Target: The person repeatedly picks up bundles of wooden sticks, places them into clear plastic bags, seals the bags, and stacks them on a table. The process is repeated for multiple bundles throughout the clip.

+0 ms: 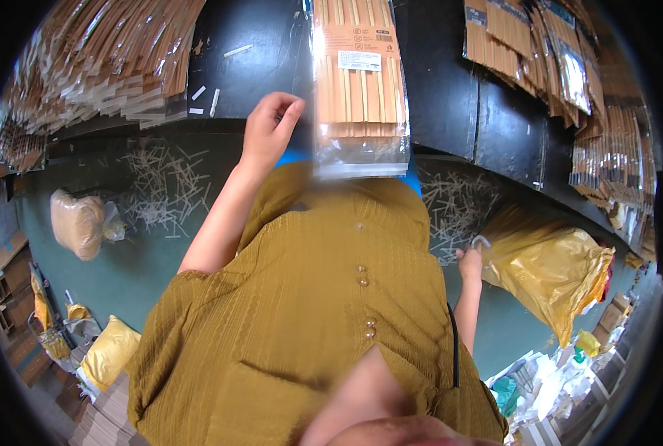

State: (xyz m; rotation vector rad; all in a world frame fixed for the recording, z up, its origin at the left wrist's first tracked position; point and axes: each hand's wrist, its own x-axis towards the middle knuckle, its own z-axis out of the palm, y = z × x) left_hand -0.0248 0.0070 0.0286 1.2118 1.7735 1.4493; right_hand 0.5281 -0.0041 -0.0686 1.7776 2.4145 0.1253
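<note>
My left hand (270, 131) is raised at the table's near edge, fingers curled, with nothing visible in it. Its thumb tip is just left of a clear plastic packet (359, 95), which holds wooden sticks on orange-brown card and bears a printed label. The packet's clear end, with a white strip across it, overhangs the edge above my lap. Low on the right, my right hand (469, 263) pinches a curled white strip (481, 241). A yellow plastic sack (549, 273) lies just beyond that hand, on the right.
The black table (443, 106) carries a large pile of similar packets (114, 61) at left and more packets (526, 50) at right. White strip scraps (167, 187) litter the green floor (141, 279). A wrapped tan bundle (77, 223) and a yellow sack (110, 351) are at left.
</note>
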